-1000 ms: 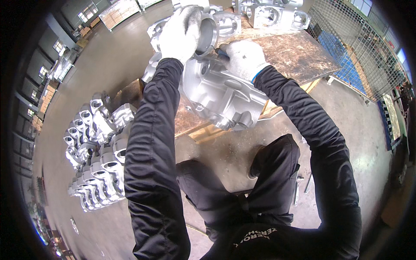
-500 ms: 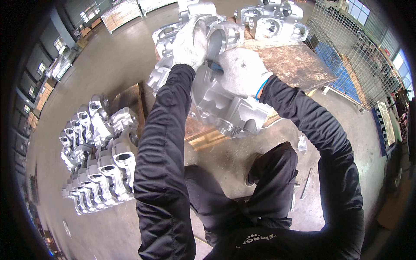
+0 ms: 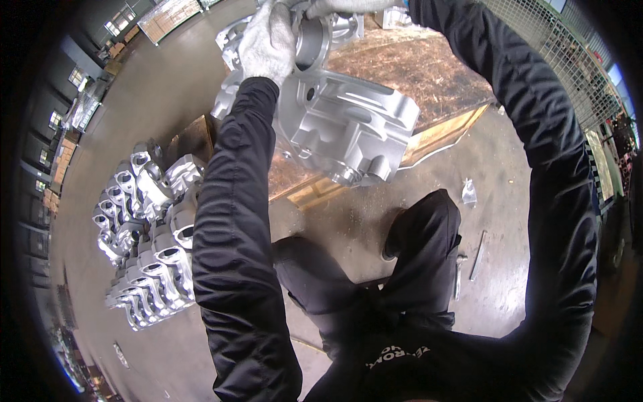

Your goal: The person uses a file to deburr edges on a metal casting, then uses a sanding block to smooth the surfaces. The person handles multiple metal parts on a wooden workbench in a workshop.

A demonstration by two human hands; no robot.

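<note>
A large silver metal casting (image 3: 348, 127) with a round bore rests tilted at the near edge of a wooden-sided bench (image 3: 429, 80). My left hand (image 3: 268, 47), in a whitish work glove, grips the casting beside the bore. At the top edge of the picture, my gloved right hand (image 3: 348, 5) is bent over the far end of the bore. Its fingers look closed, but the frame cuts off part of the hand, so what it holds is hidden. More silver castings (image 3: 231, 43) sit behind and left of my left hand.
Rows of silver castings (image 3: 151, 281) stand low on the left. A wire mesh cage (image 3: 549, 47) is at the far right. On the floor lie a thin metal bar (image 3: 478, 256), another tool (image 3: 459, 276) beside it and a clear plastic bag (image 3: 469, 193).
My right hand has moved up and away from the near side of the bore to its far end; a bluish item between its fingers no longer shows. The left hand still grips the casting.
</note>
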